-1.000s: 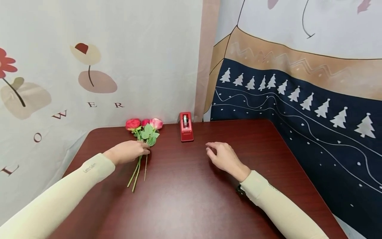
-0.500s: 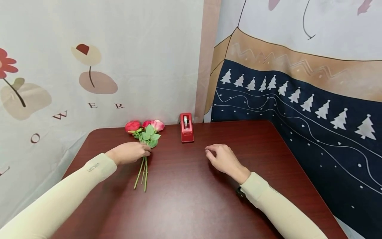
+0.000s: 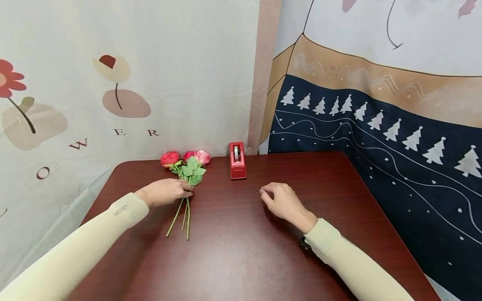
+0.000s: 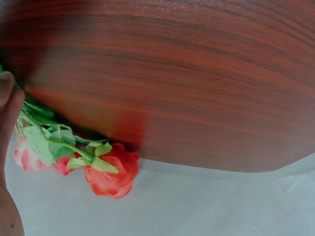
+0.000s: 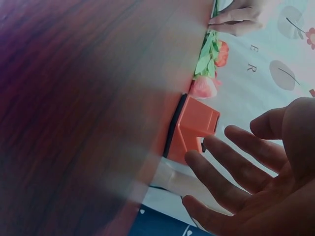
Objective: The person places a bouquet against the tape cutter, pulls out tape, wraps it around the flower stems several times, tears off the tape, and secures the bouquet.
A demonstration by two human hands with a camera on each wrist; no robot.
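Note:
Near the table's far left, my left hand (image 3: 165, 192) grips a small bunch of roses by the stems, just below the leaves (image 3: 192, 169). A red rose (image 3: 170, 159) is on the left of the bunch and a pink rose (image 3: 203, 157) on the right, with a darker bloom between them. Bare green stems (image 3: 187, 223) stick out below the hand. The left wrist view shows the red rose (image 4: 114, 174) large and part of the fingers. My right hand (image 3: 287, 204), loosely bent and holding nothing, hovers over the table; its spread fingers show in the right wrist view.
A red tape dispenser (image 3: 238, 167) stands at the back edge, between the roses and my right hand. The dark red wooden table (image 3: 233, 255) ends at a pale printed curtain (image 3: 196, 83) behind and a navy tree-patterned cloth (image 3: 399, 175) at right.
The stem ends below my left hand have swung to the right and regrouped, and the blooms have shifted slightly right. My right hand has stayed in nearly the same place, its fingers slightly more bent.

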